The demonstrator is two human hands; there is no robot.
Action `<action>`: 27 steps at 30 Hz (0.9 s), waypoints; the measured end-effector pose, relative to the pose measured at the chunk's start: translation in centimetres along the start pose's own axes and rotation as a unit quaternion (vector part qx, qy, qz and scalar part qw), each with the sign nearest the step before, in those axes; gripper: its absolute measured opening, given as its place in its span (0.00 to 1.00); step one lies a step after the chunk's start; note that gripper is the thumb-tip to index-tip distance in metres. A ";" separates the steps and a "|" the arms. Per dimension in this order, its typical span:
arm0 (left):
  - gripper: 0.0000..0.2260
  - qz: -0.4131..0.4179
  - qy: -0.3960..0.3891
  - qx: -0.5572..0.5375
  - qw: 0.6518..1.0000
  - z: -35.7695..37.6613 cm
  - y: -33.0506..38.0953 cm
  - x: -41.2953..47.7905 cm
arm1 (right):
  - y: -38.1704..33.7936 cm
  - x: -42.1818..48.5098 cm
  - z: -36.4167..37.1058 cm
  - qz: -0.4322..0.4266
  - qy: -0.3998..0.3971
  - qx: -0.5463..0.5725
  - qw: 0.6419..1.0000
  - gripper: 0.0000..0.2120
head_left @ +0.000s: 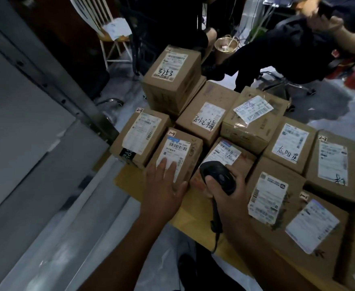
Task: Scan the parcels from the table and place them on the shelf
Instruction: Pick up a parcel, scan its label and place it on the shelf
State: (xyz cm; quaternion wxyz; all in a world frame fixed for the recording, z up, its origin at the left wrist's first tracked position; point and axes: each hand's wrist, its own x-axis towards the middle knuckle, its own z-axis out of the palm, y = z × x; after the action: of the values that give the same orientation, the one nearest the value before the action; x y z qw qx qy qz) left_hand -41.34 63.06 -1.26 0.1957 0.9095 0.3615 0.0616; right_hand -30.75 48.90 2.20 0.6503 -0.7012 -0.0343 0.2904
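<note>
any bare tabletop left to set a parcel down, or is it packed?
Bare yellow tabletop shows only along the near-left edge, left of the left hand and in front of the black-taped cardboard box. A narrow strip runs between the hands. Elsewhere, brown cardboard parcels sit edge to edge. The right hand holds the black barcode scanner.

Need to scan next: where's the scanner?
Head view, lower centre: the scanner is in the right hand, over a parcel, beside the left hand.

Chair [101,22]: white, spindle-backed, top left, paper slips on seat.
Bowl [226,45]: round, metal, on floor beyond boxes, stick inside.
Seated person [294,49]: dark clothing, top right.
Office chair base [285,86]: chromed legs, under that person.
</note>
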 end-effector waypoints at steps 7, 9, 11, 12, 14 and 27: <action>0.28 -0.032 -0.001 -0.010 0.999 -0.2 0.9 -0.4 | 1.0 1.0 0.2 0.039 -0.023 0.012 0.999 0.24; 0.26 -0.022 0.008 -0.006 1.000 -0.3 0.6 -0.4 | 1.3 1.0 0.3 0.049 -0.027 0.012 0.998 0.24; 0.24 -0.009 0.021 -0.004 1.000 -0.2 -0.1 -0.2 | 1.5 1.1 0.4 0.051 -0.027 0.002 0.998 0.24; 0.23 -0.001 0.026 -0.007 1.000 -0.2 -0.4 0.0 | 1.5 1.1 0.5 0.046 -0.025 -0.002 0.999 0.24; 0.22 0.014 0.040 -0.014 0.999 -0.2 -0.9 0.3 | 1.5 1.2 0.7 0.038 -0.019 -0.003 0.999 0.23; 0.41 -0.024 0.005 -0.057 0.998 0.1 -2.6 0.5 | 2.2 0.2 5.6 0.039 0.096 0.017 0.994 0.30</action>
State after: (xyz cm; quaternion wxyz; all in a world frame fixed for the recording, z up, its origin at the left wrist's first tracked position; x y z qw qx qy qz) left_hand -42.57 65.14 -2.38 0.2467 0.8875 0.3805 0.0819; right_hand -33.83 53.64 0.19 0.6503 -0.7157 0.0607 0.2474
